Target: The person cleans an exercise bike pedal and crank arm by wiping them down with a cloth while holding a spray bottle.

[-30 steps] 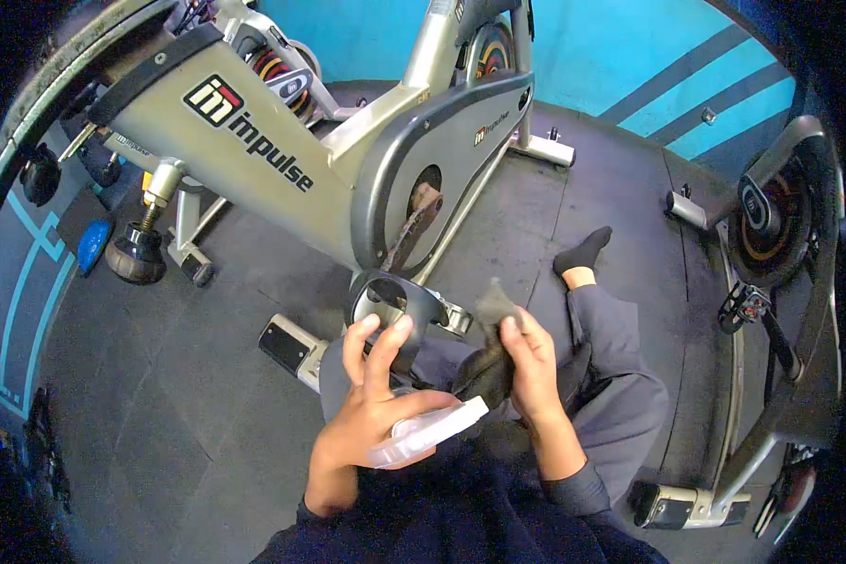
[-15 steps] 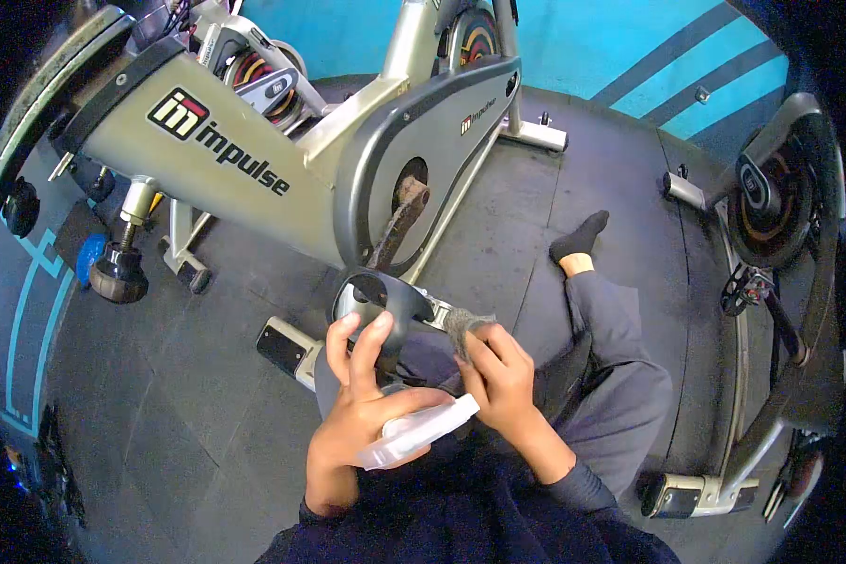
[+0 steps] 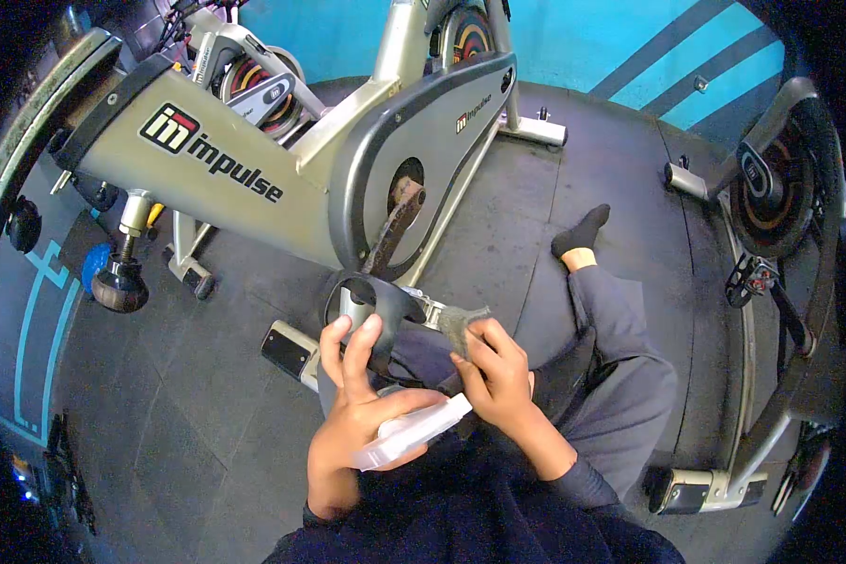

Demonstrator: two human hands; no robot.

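Note:
In my left hand [image 3: 357, 414] a white plastic spray bottle [image 3: 414, 432] is gripped under the thumb, its nozzle end pointing right. Two raised fingers of that hand rest against the black toe cage [image 3: 390, 305] of a bike pedal, which hangs at the end of a rusty crank arm [image 3: 395, 230]. My right hand [image 3: 500, 376] pinches a grey cloth [image 3: 462, 327] between thumb and fingers, right beside the metal part of the pedal [image 3: 430, 310]. The lower part of the bottle is hidden by my left hand.
A grey exercise bike [image 3: 244, 188] fills the upper left, with a black adjusting knob [image 3: 120, 285] below its frame. Another bike [image 3: 771, 207] stands at the right. My legs [image 3: 620, 376] are bent on the dark floor mat [image 3: 188, 404]. A blue wall [image 3: 611, 42] is behind.
The grey cloth has lifted slightly and now spreads flatter in my right hand's fingers. My left hand keeps its place at the toe cage with the bottle.

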